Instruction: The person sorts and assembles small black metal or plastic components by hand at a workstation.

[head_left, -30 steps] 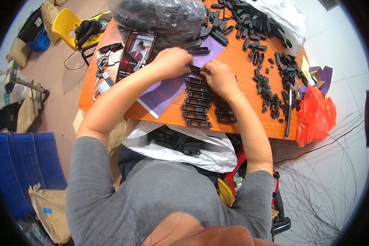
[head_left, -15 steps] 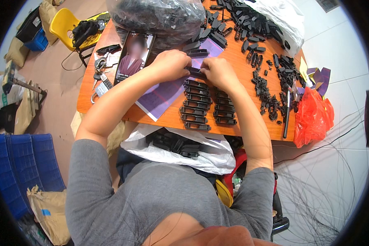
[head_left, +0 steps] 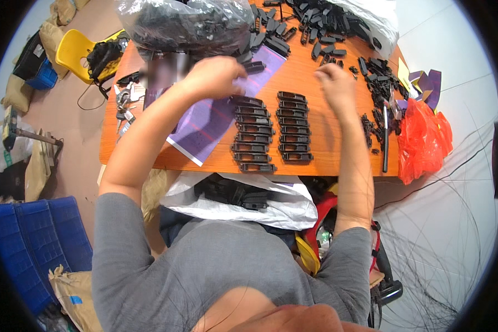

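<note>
The left hand (head_left: 218, 78) and the right hand (head_left: 338, 88) are blurred. The phone (head_left: 159, 76) is partly hidden by the left forearm (head_left: 149, 133). The clear bag (head_left: 191, 25) is cut off by the upper edge.

ok so from the parts columns (head_left: 295, 130) on the worktop (head_left: 325, 150), the paper sheet (head_left: 202, 138)'s just left, keys (head_left: 126, 98) further left, stuffed bag (head_left: 188, 27) behind-left, loose pile (head_left: 327, 25) behind-right, pen (head_left: 385, 138) off right, and open sack (head_left: 232, 214) in front, below the worktop's edge.

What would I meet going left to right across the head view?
Large blue crate, keys, left hand, left column of black parts, right column of black parts, right hand, pen-like stick, red bag.
</note>
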The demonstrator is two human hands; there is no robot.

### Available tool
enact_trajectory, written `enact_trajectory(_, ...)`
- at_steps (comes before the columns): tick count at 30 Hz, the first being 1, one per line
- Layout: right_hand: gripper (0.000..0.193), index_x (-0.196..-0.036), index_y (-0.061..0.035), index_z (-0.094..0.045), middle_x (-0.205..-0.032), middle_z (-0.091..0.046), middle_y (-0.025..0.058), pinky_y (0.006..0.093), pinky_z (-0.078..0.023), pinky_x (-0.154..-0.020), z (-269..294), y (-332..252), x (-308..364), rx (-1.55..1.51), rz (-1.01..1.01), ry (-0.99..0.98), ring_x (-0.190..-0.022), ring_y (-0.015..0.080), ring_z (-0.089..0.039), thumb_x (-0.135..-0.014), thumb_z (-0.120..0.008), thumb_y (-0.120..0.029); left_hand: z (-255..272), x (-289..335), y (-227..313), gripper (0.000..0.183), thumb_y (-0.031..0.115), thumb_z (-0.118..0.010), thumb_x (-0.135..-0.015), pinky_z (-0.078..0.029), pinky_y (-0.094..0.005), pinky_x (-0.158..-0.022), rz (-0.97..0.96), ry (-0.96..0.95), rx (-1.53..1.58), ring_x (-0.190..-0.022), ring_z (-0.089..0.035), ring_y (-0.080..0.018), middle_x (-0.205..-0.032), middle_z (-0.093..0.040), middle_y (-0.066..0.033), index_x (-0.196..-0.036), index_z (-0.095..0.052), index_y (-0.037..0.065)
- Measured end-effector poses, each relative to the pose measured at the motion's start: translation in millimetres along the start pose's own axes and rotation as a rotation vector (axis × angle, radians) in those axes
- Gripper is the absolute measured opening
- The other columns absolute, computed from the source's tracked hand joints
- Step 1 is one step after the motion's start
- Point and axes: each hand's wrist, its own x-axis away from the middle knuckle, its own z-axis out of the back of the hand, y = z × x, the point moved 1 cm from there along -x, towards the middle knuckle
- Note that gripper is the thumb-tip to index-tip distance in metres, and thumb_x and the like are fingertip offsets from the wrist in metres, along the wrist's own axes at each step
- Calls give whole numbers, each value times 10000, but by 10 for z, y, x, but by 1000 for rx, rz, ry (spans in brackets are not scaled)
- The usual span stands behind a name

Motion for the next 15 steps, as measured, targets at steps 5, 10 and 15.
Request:
enact_trajectory(5, 155, -934, -64, -718, -870, -710, 126, 386, -518, -708, 362, 357, 8, 404, -180, -120, -834, 244, -681, -891, -642, -192, -191, -403, 98, 262, 242, -691, -806, -519, -423, -808, 143, 170, -261, -957, -637, -292, -993, -638, -95, -1026, -689, 100)
enact_trajectory(10, 170, -1015, -81, -685, -1046, -681, 122, 466, -539, -748, 118, 523, 29, 679, -102, -222, -951, 298, -654, -852, -641, -97, -307, -378, 50, 133, 180, -664, -787, -522, -419, -793, 112, 307, -332, -926, -638, -296, -946, -634, -92, -888, -662, 94)
enact_trajectory(15, 143, -991, -56, -674, -1014, -679, 127, 427, -524, -789, 36, 521, 32, 638, 30, -168, -947, 305, -654, -862, -649, -113, -171, -161, 107, 114, 147, -652, -770, -514, -431, -781, -36, 33, -126, -902, -640, -309, -920, -657, -93, -866, -652, 86)
